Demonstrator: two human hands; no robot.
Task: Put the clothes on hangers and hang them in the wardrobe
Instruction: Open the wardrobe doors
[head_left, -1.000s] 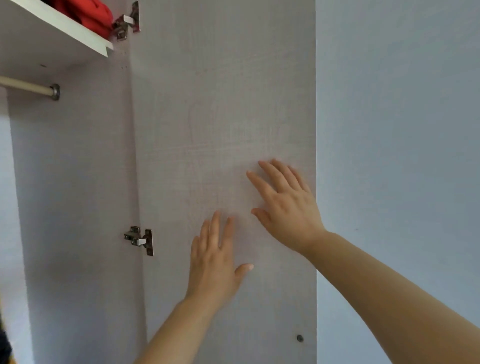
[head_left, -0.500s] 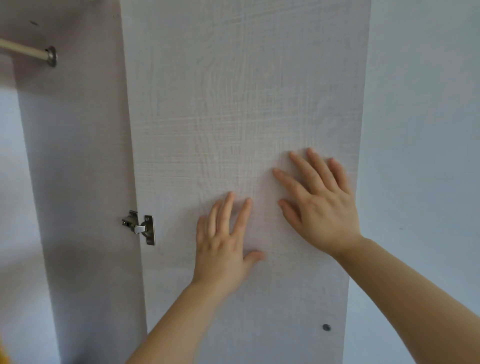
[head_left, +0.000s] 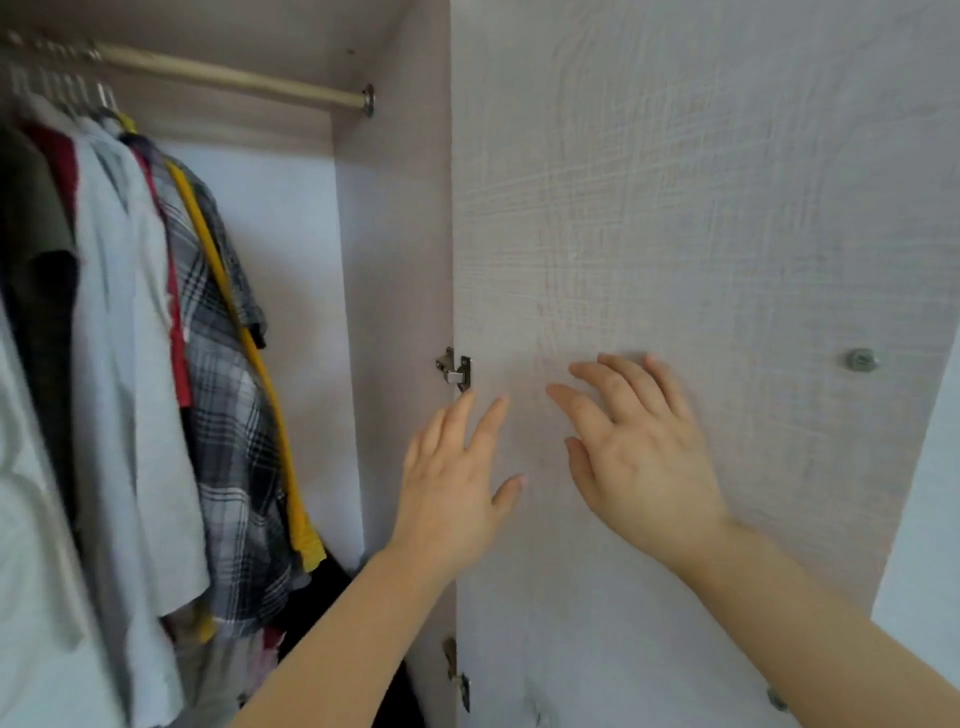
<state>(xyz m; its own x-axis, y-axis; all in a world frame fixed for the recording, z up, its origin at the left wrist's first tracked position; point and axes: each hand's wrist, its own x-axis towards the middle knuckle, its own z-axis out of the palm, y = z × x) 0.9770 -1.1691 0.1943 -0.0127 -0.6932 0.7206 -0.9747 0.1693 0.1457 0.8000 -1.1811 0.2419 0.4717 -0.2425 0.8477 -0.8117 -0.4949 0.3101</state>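
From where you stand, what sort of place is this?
Probably a bedroom, in front of an open wardrobe: a plaid shirt and pale shirt hang from the hanging rail, beside a hinged door.

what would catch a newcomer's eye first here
Two open hands fill the middle: the left hand just below the hinge, the right hand spread over the pale inner face of the open wardrobe door on the right. On the left, a crowded row of clothes hangs from the rail, a yellow garment standing out beside a plaid shirt.
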